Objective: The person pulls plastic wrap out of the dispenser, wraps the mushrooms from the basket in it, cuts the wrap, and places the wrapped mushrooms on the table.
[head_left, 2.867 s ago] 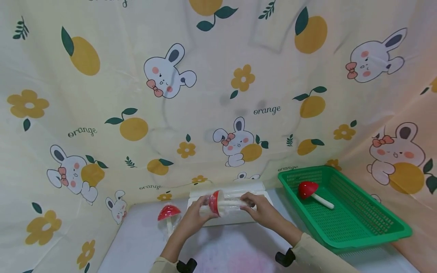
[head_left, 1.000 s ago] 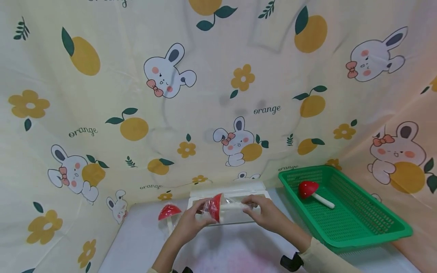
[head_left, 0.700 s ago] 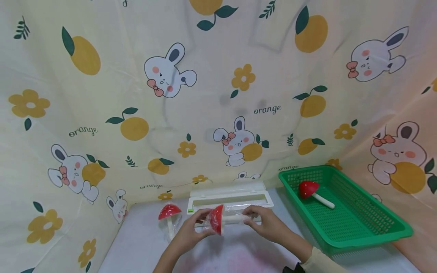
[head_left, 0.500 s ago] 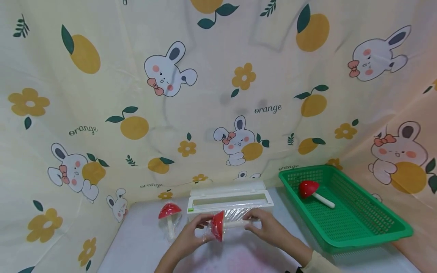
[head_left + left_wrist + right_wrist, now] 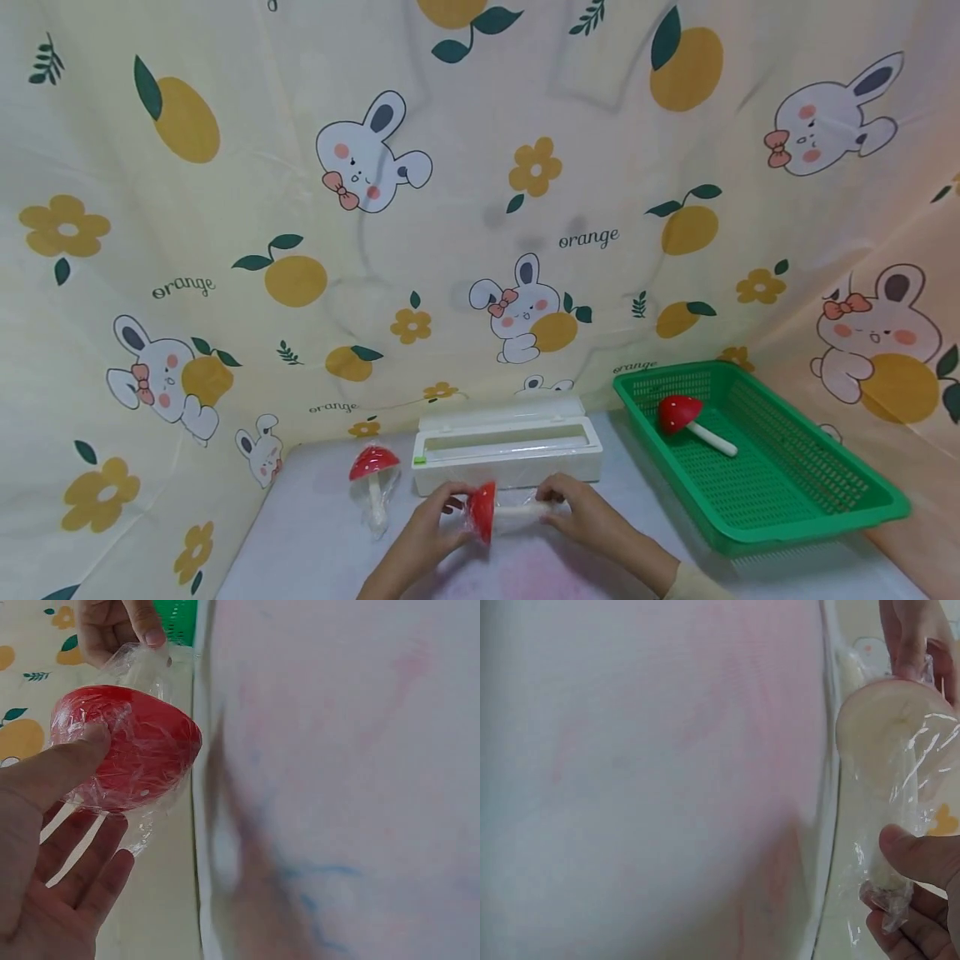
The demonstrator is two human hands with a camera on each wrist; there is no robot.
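And here's your red-capped mushroom (image 5: 482,510), sideways between your hands, right in front of the white box (image 5: 517,475) and over the surface (image 5: 300,517); whether it touches down, I can't tell. Your left hand (image 5: 427,533) has the cap end: thumb pressed to the red crown, the other fingers fairly spread beyond it, some hidden. Over on the stalk (image 5: 517,511), your right hand (image 5: 588,521) pinches the far end, fingers narrow, at a crumpled bunch of clear film (image 5: 891,906).

Now, how will it handle? Looks light to me, stiff in the body, easy work for a fingertip pinch. It's the wrapping you want to watch: thin, slick, loose in places, likely to slide over that smooth, rounded cap or tear if you tug. A squeeze on the dome alone could skid, so get a finger behind the cap's rim. The stalk is your natural handle; take it close under the cap, where the weight probably sits, and keep that gathered tail pinched so it doesn't spring loose.

Off to the left, a wrapped mushroom (image 5: 374,468) lies on the surface, film bunched along its stem. Right side, a bare mushroom (image 5: 679,414) sits in the green basket (image 5: 780,483), stem pointing back towards you.
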